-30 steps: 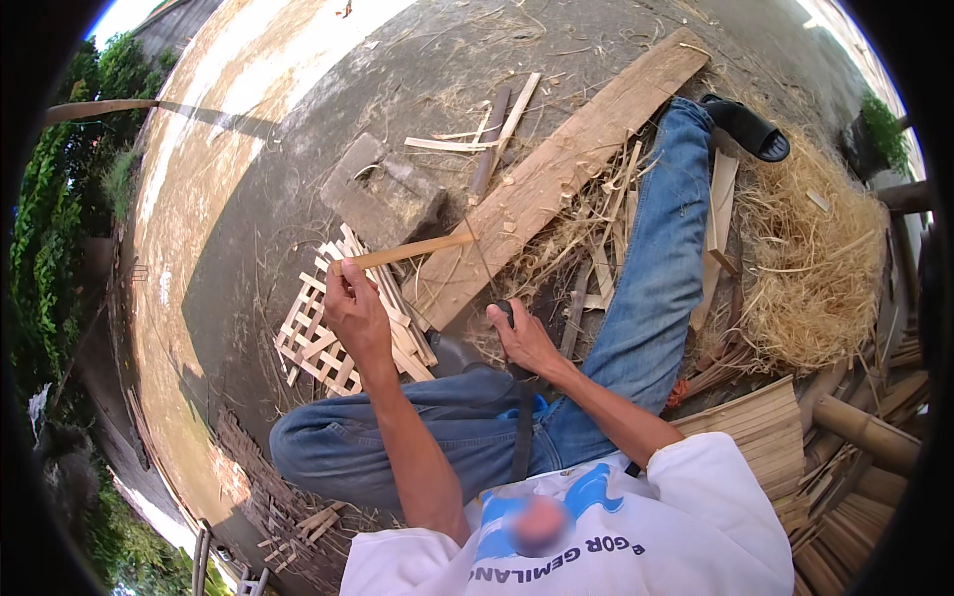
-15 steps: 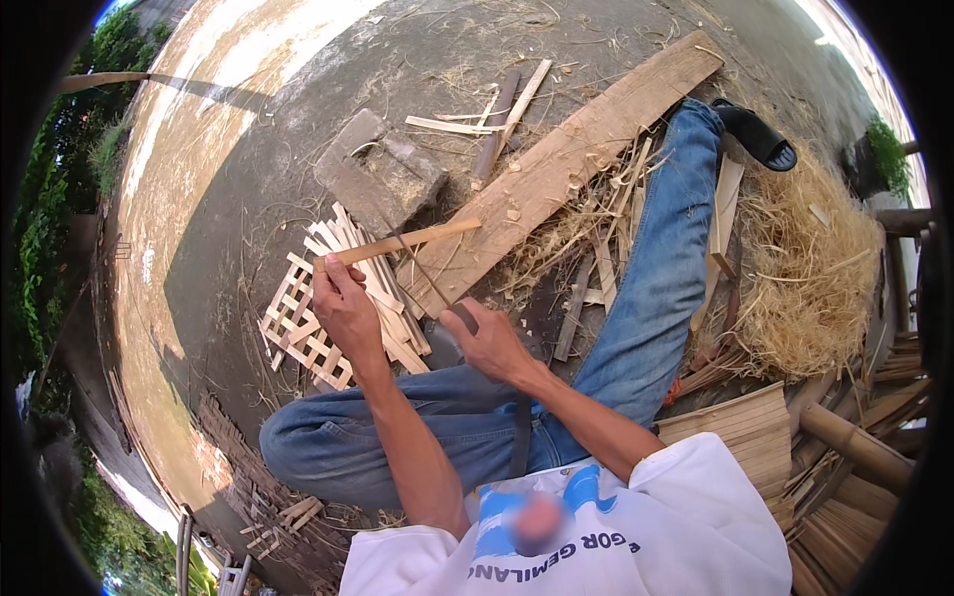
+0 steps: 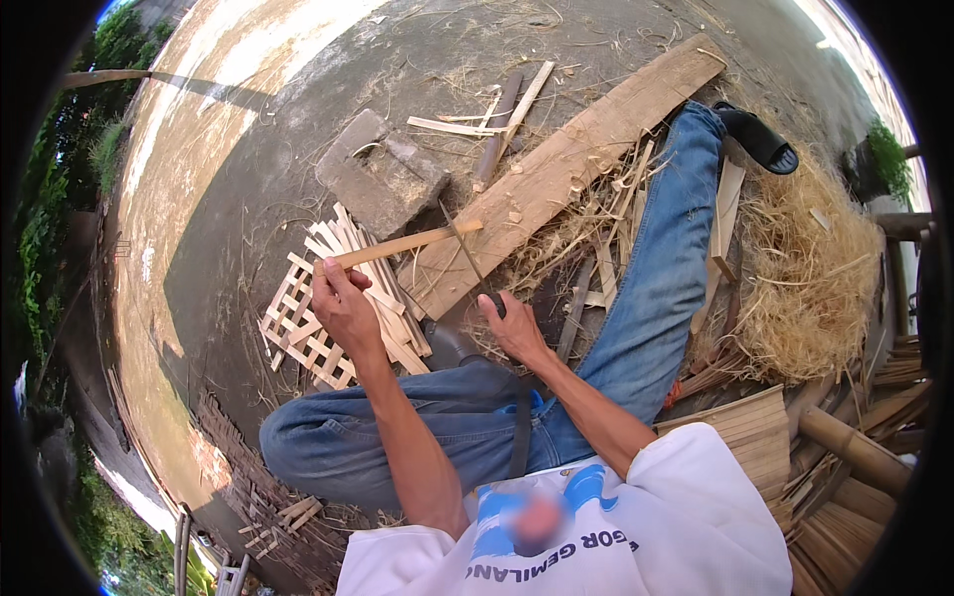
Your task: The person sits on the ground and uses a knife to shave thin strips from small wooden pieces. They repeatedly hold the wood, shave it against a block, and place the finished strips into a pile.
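Observation:
My left hand [image 3: 345, 303] pinches one end of a flat bamboo strip [image 3: 397, 243], whose far end reaches over a long wooden plank [image 3: 566, 164]. In my right hand [image 3: 512, 326] is the dark handle of a knife [image 3: 463, 244]; its thin blade crosses the strip near the far end. Below the strip, beside my left hand, lies a pile of split bamboo strips [image 3: 383, 298]. A woven bamboo lattice [image 3: 303, 323] sits just left of that pile, partly covered by it.
A concrete block [image 3: 373, 179] stands beyond the strips. My jeans-covered leg [image 3: 656, 238] stretches along the plank's right side. Curly bamboo shavings [image 3: 805, 268] are heaped at right, and thick bamboo poles [image 3: 855, 447] lie at lower right. Loose slats [image 3: 522, 99] rest beyond the plank.
My right hand has moved rightward, carrying the knife along the bamboo strip toward its far end. My left hand has stayed nearly still with its hold on the strip.

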Demonstrator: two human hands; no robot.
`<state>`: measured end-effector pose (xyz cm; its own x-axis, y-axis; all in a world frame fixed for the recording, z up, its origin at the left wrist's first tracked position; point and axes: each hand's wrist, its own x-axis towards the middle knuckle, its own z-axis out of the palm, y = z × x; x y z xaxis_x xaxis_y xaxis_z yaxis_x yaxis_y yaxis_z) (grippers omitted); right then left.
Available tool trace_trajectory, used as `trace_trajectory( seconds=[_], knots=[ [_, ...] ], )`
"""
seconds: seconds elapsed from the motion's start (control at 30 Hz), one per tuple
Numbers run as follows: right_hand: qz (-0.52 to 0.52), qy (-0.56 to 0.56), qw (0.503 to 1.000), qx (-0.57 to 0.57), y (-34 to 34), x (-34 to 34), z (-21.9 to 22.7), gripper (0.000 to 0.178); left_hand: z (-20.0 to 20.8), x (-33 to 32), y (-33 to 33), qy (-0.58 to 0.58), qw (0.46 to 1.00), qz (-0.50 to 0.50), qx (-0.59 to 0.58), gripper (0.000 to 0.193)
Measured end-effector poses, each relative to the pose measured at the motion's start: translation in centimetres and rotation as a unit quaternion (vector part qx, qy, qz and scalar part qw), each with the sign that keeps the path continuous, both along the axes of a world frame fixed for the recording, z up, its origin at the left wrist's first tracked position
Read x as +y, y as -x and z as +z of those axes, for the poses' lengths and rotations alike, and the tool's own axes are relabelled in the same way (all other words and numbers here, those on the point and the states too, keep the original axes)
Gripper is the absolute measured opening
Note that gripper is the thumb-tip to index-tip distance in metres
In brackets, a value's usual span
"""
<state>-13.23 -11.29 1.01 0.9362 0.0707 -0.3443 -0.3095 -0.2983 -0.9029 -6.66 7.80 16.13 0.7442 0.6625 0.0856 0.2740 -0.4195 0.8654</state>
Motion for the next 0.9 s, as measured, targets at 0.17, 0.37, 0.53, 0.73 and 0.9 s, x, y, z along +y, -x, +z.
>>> trace_trajectory(
  seconds=[0.17,0.37,0.53,0.73,0.9],
  knots=[
    [0.042,0.007,0.999,-0.014,0.5,0.4,2.6,0.053,-0.6,0.3,0.0,-0.078,0.997,-0.019,0.017,0.046],
    [0.061,-0.002,0.998,-0.017,0.2,-0.2,1.7,0.053,-0.6,0.2,-0.2,-0.012,1.000,-0.010,-0.024,0.046],
    [-0.031,0.016,0.999,0.015,0.0,-0.4,-2.3,0.052,-0.4,0.2,-0.1,-0.041,0.999,-0.022,-0.013,0.047],
    [-0.008,0.064,0.998,0.015,0.4,-0.9,-2.6,0.053,-0.4,0.0,-0.1,-0.041,0.999,-0.027,-0.014,0.047],
    [-0.003,0.048,0.998,0.045,0.5,-1.4,-1.6,0.058,-0.9,0.4,-0.1,-0.040,0.999,-0.026,-0.024,0.044]
  ],
)
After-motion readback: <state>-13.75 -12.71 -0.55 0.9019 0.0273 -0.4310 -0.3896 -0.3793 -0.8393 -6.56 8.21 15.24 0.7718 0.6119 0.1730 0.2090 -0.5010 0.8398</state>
